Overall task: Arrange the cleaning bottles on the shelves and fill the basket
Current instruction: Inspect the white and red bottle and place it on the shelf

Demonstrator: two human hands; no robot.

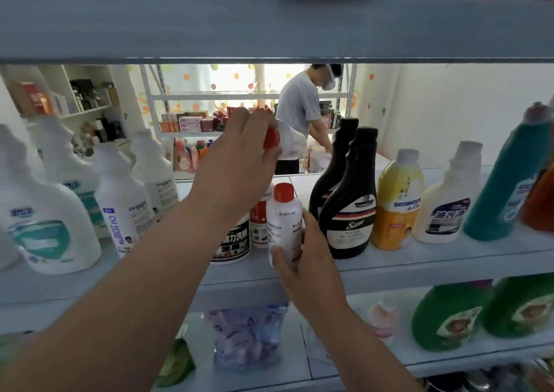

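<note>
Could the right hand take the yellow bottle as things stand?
Probably not yet: the right hand grips a small red-capped bottle, and two black bottles stand between it and the yellow bottle.

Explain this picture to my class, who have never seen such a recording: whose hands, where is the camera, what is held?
No machine here: a person's two bare hands, filmed by one wide-angle camera worn on the head. The shelf carries cleaning bottles: big white bottles on the left, two black bottles and a yellow bottle on the right. The left hand holds a small red-capped bottle tilted above it. The right hand grips a second red-capped bottle upright near the front edge.
</note>
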